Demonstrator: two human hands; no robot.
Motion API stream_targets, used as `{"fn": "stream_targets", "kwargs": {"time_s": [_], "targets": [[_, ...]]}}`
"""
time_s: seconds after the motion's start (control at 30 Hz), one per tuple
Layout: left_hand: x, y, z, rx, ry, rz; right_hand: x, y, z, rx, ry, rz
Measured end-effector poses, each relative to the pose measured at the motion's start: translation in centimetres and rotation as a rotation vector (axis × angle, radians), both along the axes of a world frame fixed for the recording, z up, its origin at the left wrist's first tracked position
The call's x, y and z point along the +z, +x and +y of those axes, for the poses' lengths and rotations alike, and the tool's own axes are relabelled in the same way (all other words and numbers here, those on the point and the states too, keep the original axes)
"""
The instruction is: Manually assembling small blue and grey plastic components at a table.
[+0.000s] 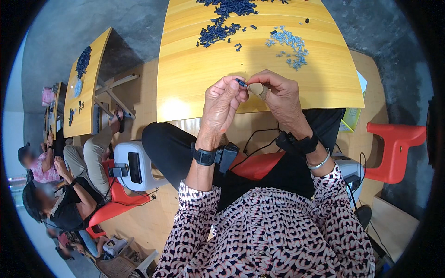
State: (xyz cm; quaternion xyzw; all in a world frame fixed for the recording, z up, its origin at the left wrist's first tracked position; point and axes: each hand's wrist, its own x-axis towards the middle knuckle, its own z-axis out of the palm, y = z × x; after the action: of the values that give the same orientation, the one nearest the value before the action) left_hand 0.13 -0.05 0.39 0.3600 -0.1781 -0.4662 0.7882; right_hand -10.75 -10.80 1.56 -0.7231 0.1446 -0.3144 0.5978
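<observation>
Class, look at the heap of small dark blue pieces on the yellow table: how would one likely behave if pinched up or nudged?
Each of the dark blue pieces looks tiny, so probably very light and easily scattered; strays already lie around the heap. The left hand pinches one at its fingertips, suggesting it is stiff. On the glossy yellow table a nudged piece would probably slide.

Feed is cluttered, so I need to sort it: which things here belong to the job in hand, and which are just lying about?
In the job:
- small dark blue piece, pinched by left hand
- right hand
- dark blue pile
- pale blue pile
- yellow table

Lying about:
- red chair
- white device
- neighbouring table
</observation>
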Motion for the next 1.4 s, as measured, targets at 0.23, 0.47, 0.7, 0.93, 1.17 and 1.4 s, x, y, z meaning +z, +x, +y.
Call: {"fn": "stream_targets", "kwargs": {"time_s": [0.23, 0.47, 0.7, 0.93, 1.17, 1.4], "targets": [[-0.1, -0.2, -0.1, 0.011, 0.019, 0.017, -0.3, -0.1, 0.0, -0.030, 0.014, 0.017], [-0.2, -0.2, 0.0, -0.017, -0.013, 0.011, -0.5, -0.1, 0.1, -0.027, 0.080, 0.006], [-0.1, -0.3, 0.1, 0.002, 0.010, -0.013, -0.2, -0.1, 0.4, -0.014, 0.200, 0.003], [0.0, -0.6, 0.3, 0.022, 0.041, -0.082, 0.6, 0.0, 1.2, -0.139, 0.013, -0.014], [-0.3, -0.5, 0.0, 0.009, -0.031, 0.039, 0.0, 0.4, 1.1, -0.132, 0.116, -0.002], [-0.7, -0.5, 0.0, -0.016, -0.094, 0.114, 0.1, 0.2, 1.2, -0.074, 0.171, -0.033]]}}
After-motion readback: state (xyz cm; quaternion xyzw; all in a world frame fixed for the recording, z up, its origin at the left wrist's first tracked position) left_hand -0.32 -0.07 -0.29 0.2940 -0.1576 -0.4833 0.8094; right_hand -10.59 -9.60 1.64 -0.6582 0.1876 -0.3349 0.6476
